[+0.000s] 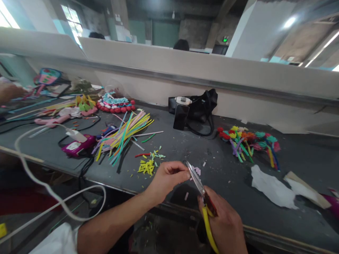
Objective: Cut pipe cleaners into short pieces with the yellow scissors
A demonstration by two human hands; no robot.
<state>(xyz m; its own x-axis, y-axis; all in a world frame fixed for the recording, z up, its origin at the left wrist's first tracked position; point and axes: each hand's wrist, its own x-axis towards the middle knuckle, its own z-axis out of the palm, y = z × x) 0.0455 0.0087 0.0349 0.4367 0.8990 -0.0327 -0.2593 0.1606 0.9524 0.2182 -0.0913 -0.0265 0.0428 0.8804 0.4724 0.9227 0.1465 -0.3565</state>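
My right hand (225, 220) is wrapped round the yellow handles of a pair of scissors (196, 178), whose blades point up and left. At the blade tips, the thumb and fingers of my left hand (169, 174) are pinched together; whatever they hold is too small to make out. Just behind the blades lie short pale-lilac pieces (196, 171), and one more pale piece (186, 196) is near the table's front edge. Left of my left hand sit a heap of short yellow pieces (146, 167) and scattered mint-green bits (158, 154).
A bundle of long coloured fuzzy stems (127, 132) lies to the left, beside a purple glue gun (79, 145) with cables. Behind are a black bag (202, 107) and a phone (181, 117). Colourful flowers (246, 139) and white paper (272, 187) lie right. Another person's hand (10, 92) shows far left.
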